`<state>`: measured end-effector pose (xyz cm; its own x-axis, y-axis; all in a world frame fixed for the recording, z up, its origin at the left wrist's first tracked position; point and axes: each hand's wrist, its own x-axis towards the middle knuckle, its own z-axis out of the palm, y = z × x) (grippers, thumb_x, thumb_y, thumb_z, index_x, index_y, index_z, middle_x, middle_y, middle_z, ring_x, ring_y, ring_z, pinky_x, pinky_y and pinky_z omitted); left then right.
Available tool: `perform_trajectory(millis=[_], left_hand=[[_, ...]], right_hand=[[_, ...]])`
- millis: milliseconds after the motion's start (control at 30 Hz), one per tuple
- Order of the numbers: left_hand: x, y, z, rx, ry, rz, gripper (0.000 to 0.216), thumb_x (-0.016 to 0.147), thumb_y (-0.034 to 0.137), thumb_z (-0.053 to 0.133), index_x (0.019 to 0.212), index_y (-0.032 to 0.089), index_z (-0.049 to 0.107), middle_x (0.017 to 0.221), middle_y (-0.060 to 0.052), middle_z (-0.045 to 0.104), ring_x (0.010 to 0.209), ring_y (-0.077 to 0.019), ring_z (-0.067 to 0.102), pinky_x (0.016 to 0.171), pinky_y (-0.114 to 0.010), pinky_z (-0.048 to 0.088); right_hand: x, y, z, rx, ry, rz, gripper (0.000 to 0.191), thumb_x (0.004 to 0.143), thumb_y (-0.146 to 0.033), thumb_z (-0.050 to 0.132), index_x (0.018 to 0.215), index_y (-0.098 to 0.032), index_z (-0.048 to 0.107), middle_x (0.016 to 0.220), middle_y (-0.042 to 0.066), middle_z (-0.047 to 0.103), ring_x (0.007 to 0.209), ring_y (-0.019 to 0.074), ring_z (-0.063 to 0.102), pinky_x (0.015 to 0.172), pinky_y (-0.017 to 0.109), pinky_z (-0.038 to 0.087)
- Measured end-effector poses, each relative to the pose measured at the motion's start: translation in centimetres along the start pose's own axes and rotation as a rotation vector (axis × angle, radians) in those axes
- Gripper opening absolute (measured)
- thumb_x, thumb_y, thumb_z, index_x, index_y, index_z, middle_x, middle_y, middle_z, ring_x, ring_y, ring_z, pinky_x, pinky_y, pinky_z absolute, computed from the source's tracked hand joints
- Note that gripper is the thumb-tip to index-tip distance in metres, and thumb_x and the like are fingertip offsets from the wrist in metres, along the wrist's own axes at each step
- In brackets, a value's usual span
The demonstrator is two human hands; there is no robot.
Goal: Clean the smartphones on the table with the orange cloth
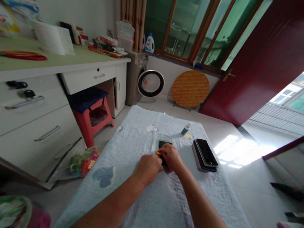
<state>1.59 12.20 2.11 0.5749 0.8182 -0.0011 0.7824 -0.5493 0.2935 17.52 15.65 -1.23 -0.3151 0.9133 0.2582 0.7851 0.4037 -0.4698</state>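
Observation:
A smartphone with a pale frame and dark screen lies on the light blue cloth-covered table, its lower part hidden by my hands. My left hand is closed at the phone's lower left edge, steadying it. My right hand rests over the screen with bent fingers, pinching a small yellow-orange piece that looks like a wiping cloth; most of it is covered by the fingers. Beyond the phone stands a small spray bottle with a blue label. To the right lies a stack of dark phones or tablets.
A blue cloth covers the table. On the left are a white desk and a red stool. A washing machine has its round door open, near a folded round wooden table. A plastic bag lies on the floor.

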Motion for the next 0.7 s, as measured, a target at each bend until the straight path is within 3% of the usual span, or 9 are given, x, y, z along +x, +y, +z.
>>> perform_trajectory(millis=[300, 500, 700], left_hand=[[0.0, -0.2, 0.4, 0.050, 0.054, 0.073, 0.016, 0.086, 0.032, 0.063, 0.086, 0.018, 0.069, 0.088, -0.007, 0.071, 0.086, -0.0226, 0.067, 0.079, -0.032, 0.049], [0.0, 0.0, 0.4, 0.065, 0.097, 0.117, 0.012, 0.084, 0.023, 0.062, 0.080, 0.016, 0.070, 0.082, -0.008, 0.069, 0.082, -0.0210, 0.065, 0.093, -0.037, 0.044], [0.0, 0.1, 0.6, 0.053, 0.082, 0.110, 0.011, 0.085, 0.019, 0.058, 0.084, 0.016, 0.069, 0.089, -0.007, 0.067, 0.086, -0.0207, 0.063, 0.082, -0.033, 0.048]], right_hand=[[4.9, 1.5, 1.1, -0.182, 0.066, 0.167, 0.027, 0.090, -0.015, 0.050, 0.092, -0.020, 0.076, 0.089, 0.006, 0.067, 0.085, 0.0144, 0.058, 0.082, 0.022, 0.039], [3.8, 3.3, 0.3, -0.237, 0.144, 0.311, 0.029, 0.089, -0.015, 0.047, 0.090, -0.017, 0.076, 0.085, 0.007, 0.065, 0.080, 0.0148, 0.057, 0.076, 0.022, 0.038], [2.2, 3.4, -0.6, -0.246, 0.168, 0.359, 0.028, 0.089, -0.016, 0.048, 0.087, -0.018, 0.076, 0.083, 0.006, 0.065, 0.077, 0.0137, 0.056, 0.072, 0.022, 0.037]])
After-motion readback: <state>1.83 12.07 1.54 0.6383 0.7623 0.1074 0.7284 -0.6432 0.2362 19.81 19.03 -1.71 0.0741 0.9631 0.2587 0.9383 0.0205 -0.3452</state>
